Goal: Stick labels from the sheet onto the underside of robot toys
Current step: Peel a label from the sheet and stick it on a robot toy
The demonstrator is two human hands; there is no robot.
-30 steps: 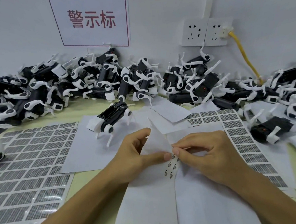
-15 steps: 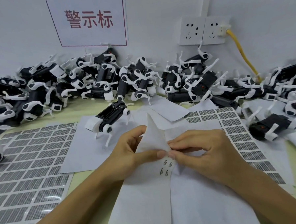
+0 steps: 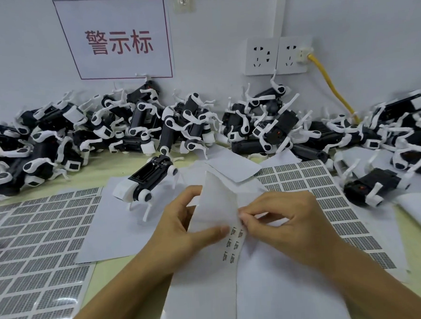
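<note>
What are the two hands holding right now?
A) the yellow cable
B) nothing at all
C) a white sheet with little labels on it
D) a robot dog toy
C: the left hand holds the folded white label sheet while the right hand pinches at the small printed labels on its edge; the nearest robot dog toy stands untouched on the table behind them.

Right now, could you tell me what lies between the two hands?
In the head view, the folded label sheet rises between the left hand and right hand; both pinch it.
</note>
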